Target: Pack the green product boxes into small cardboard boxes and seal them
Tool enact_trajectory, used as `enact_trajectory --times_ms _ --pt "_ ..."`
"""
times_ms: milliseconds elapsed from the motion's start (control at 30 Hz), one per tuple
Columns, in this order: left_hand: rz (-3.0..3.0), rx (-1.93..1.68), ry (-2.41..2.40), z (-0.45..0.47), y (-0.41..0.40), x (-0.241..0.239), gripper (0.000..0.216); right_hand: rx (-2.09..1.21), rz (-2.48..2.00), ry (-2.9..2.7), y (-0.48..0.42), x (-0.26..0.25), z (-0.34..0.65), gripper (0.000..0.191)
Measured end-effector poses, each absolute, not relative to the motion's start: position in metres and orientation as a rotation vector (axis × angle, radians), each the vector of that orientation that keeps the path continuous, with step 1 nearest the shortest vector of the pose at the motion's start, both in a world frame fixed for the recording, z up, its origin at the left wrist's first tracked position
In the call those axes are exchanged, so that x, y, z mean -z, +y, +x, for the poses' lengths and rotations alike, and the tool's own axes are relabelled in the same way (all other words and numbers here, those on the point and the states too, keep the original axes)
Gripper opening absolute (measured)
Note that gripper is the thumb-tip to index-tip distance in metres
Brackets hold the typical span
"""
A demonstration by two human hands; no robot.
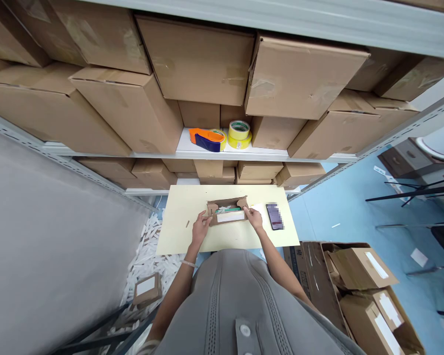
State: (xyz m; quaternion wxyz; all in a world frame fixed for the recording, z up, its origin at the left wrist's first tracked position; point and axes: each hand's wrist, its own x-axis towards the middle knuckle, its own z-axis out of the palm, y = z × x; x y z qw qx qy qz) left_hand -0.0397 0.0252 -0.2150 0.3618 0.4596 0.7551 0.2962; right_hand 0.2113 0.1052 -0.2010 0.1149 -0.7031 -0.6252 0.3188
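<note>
A small cardboard box (213,220) with its top flaps up lies on the pale yellow tabletop (181,236). On its front is a white label (230,216); inside, a green item and some crumpled clear or white material show, too small to make out. At the box's left end, the fingers of my left hand (201,229) are closed on the cardboard. My right hand (254,218) grips the right end near the side flap. A phone (275,216) lies to the right of my right hand.
Shelves ahead hold several large cartons (203,59), an orange and blue tape dispenser (207,139) and yellow tape rolls (239,135). Paper strips (144,256) and a small labelled box (147,290) cover the floor at left. A big carton (311,281) holding boxes stands at right.
</note>
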Motion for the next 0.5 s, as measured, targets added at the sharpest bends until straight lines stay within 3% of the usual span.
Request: enact_trajectory --times_ms 233,333,500 --pt "1.137 -0.749 2.134 -0.024 0.036 0.209 0.027 -0.437 -2.168 -1.877 0.119 0.186 0.188 0.030" --pt "1.156 -0.742 2.241 -0.017 0.033 0.209 0.033 -0.218 -1.881 -2.081 0.123 0.174 0.178 0.041" --pt "1.082 -0.676 2.271 -0.015 0.034 0.211 0.044 -0.258 -1.489 -2.564 0.129 0.168 0.158 0.056"
